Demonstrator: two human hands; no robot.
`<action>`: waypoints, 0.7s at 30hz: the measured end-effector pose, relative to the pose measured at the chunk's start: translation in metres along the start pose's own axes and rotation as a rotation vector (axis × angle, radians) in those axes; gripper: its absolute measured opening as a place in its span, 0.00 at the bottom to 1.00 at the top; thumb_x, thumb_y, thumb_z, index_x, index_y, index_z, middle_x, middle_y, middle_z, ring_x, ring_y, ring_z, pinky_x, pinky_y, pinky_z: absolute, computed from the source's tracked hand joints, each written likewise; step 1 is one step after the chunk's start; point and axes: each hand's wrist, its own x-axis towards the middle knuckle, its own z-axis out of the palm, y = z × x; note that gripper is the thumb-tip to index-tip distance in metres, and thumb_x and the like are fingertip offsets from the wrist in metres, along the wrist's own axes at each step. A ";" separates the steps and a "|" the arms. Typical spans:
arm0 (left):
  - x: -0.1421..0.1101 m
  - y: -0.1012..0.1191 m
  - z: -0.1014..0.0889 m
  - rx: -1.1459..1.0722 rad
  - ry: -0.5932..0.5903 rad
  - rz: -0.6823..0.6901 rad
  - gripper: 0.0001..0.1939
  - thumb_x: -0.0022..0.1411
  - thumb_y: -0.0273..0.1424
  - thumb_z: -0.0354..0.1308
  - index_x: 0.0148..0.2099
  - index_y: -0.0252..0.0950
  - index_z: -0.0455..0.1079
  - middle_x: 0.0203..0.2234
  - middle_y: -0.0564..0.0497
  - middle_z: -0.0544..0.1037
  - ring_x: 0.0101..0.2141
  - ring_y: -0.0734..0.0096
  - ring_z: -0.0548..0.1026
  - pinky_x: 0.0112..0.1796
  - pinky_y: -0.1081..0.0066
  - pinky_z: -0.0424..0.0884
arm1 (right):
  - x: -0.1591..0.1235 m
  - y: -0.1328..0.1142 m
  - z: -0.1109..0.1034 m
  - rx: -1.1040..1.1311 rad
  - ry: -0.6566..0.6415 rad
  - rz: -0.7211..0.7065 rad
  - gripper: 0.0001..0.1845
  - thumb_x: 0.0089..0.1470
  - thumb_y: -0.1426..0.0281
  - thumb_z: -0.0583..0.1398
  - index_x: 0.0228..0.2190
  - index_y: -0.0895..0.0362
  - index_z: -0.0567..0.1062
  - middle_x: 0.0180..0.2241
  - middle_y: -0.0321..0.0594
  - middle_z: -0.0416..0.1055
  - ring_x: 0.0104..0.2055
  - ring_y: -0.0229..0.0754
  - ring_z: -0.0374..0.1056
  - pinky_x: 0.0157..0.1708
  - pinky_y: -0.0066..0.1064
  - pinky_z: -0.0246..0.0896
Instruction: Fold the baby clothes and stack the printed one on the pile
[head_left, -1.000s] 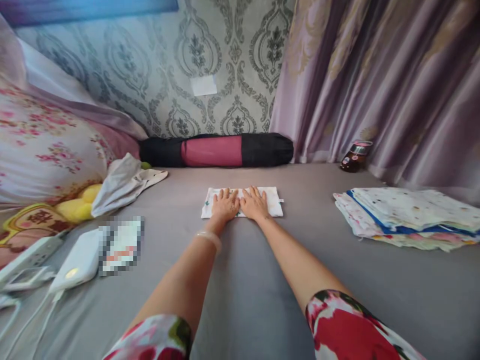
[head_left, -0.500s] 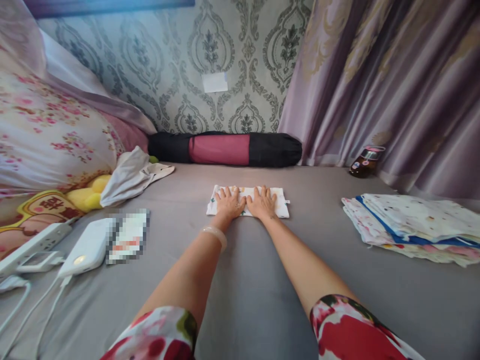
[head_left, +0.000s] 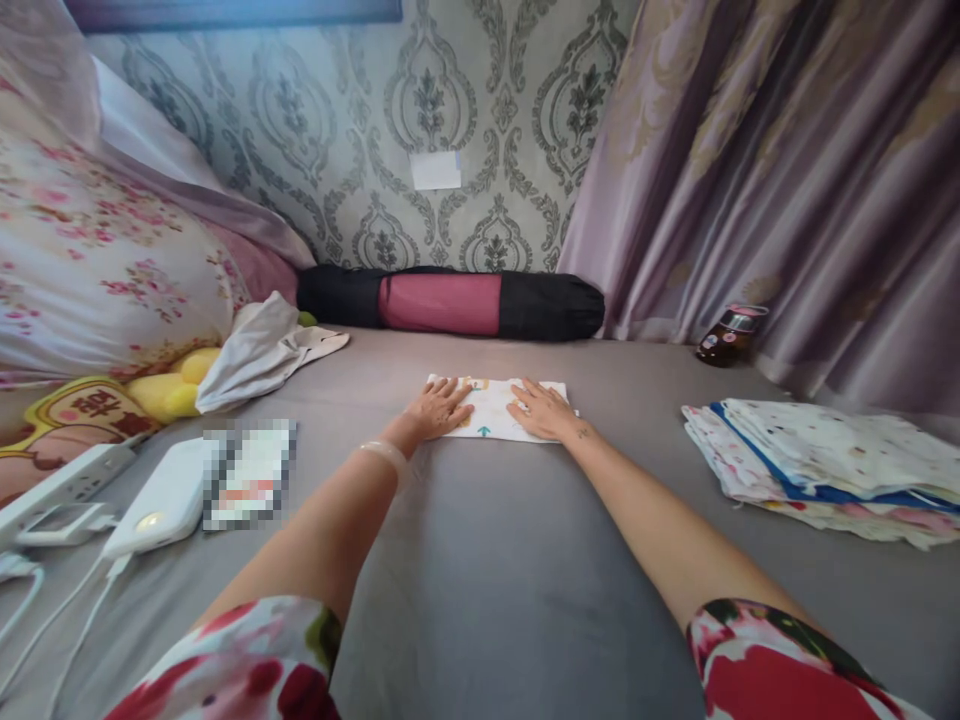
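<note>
A folded white cloth (head_left: pixel 491 408) with small coloured prints lies flat on the grey bed sheet (head_left: pixel 510 580), its long side running left to right. My left hand (head_left: pixel 439 408) rests palm down on the cloth's left end, fingers spread. On the right end lies my right hand (head_left: pixel 546 410), also flat with the fingers apart. Between the two hands the middle of the cloth shows, with a green print near its front edge. Both palms hide the parts of the cloth beneath them.
A stack of folded cloths (head_left: pixel 832 460) lies at the right, with a brown bottle (head_left: pixel 731 335) behind it. A black and pink rolled bag (head_left: pixel 442 302) lies along the wall. Left are a white power bank (head_left: pixel 161 500), a power strip (head_left: pixel 67 485) and a crumpled cloth (head_left: pixel 270 350).
My hands have slid apart over the cloth, the left one to the left and the right one to the right, so its middle now shows between them.
</note>
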 end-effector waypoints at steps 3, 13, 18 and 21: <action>0.000 -0.004 0.004 0.009 -0.007 -0.001 0.31 0.70 0.47 0.35 0.69 0.39 0.49 0.65 0.41 0.58 0.63 0.53 0.57 0.60 0.53 0.50 | -0.003 0.002 0.007 0.008 0.070 -0.011 0.34 0.65 0.52 0.42 0.66 0.54 0.53 0.68 0.43 0.42 0.69 0.48 0.39 0.65 0.43 0.36; -0.004 0.002 -0.002 -0.074 -0.025 -0.090 0.34 0.69 0.49 0.34 0.69 0.35 0.50 0.66 0.41 0.56 0.65 0.56 0.53 0.62 0.58 0.47 | -0.005 0.001 0.015 0.026 0.128 0.018 0.31 0.66 0.52 0.42 0.65 0.51 0.55 0.68 0.40 0.42 0.69 0.44 0.39 0.66 0.41 0.33; -0.007 0.004 -0.004 -0.053 -0.008 -0.139 0.32 0.69 0.48 0.35 0.68 0.37 0.52 0.65 0.41 0.58 0.64 0.56 0.54 0.61 0.59 0.48 | -0.007 0.000 0.015 0.026 0.144 0.047 0.33 0.66 0.51 0.43 0.65 0.53 0.54 0.68 0.44 0.43 0.69 0.44 0.38 0.66 0.43 0.31; -0.009 0.006 -0.004 -0.022 -0.001 -0.173 0.31 0.69 0.48 0.36 0.68 0.40 0.52 0.64 0.41 0.58 0.64 0.52 0.53 0.61 0.56 0.50 | -0.007 0.000 0.014 0.025 0.147 0.097 0.34 0.66 0.51 0.42 0.66 0.56 0.53 0.68 0.48 0.44 0.69 0.47 0.37 0.65 0.45 0.29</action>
